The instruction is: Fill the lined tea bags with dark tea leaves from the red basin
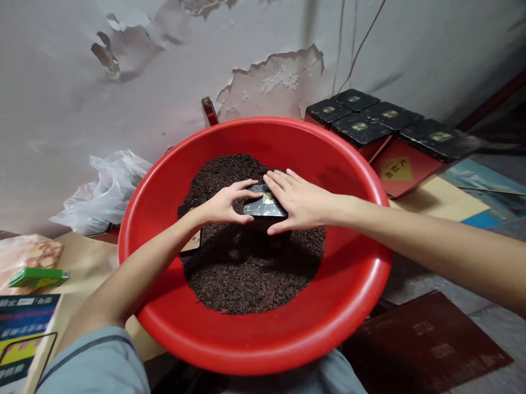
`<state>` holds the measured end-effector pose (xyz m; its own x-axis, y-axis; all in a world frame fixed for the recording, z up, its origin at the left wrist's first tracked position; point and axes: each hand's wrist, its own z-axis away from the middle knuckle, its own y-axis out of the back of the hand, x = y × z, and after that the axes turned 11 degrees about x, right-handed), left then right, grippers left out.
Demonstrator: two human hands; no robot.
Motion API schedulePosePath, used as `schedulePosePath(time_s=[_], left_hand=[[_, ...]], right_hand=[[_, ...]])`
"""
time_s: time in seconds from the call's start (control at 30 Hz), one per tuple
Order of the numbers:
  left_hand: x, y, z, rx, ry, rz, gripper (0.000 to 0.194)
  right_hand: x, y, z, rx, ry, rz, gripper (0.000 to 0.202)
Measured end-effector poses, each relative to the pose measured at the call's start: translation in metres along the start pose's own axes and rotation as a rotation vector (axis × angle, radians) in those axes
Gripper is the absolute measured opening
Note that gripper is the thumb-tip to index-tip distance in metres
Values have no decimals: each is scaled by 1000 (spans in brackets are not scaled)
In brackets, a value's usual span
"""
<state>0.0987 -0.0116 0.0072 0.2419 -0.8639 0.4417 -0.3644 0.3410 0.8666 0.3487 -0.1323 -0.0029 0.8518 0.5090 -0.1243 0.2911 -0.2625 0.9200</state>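
A small tin with a black, gold-flecked lid (258, 208) stands over dark loose tea leaves (244, 282) in a big red basin (263, 354). My left hand (222, 205) grips its left side, thumb and fingers curved round the lid. From the right, my right hand (306, 204) presses on the lid's right part with its fingers laid across the far edge and the thumb at the near edge. Shadow hides the tin's lower body. A flat piece with a pale face and dark edge (192, 242) lies on the leaves under my left wrist.
Several red tea tins with black lids (390, 117) stand behind the basin at right. A clear plastic bag (103, 189) is at left, with a green box (37, 277) nearer. A dark red panel (430, 340) lies low right. The peeling wall (154, 97) closes off the back.
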Motion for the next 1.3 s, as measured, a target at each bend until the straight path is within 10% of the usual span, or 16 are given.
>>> schedulePosePath(time_s=[0.37,0.53,0.7,0.83,0.97,1.3], left_hand=[[48,-38,23,63,58,-473,89],[39,-23,21,61,86,-403,87],[94,13,7,390,-247,-496,70],[168,34,-36,546,-411,-458,59],[214,18,-103,568,-488,-416,50],[201,-100,-240,171,-399,-339,73]], right_hand=[[-29,-9,0,-71,-152,154,102],[-34,8,-6,-37,-204,90,93],[-45,61,21,268,-172,173,91],[-45,115,62,530,-260,360,91],[-25,149,102,758,-359,533,84],[75,106,176,654,-775,439,87]])
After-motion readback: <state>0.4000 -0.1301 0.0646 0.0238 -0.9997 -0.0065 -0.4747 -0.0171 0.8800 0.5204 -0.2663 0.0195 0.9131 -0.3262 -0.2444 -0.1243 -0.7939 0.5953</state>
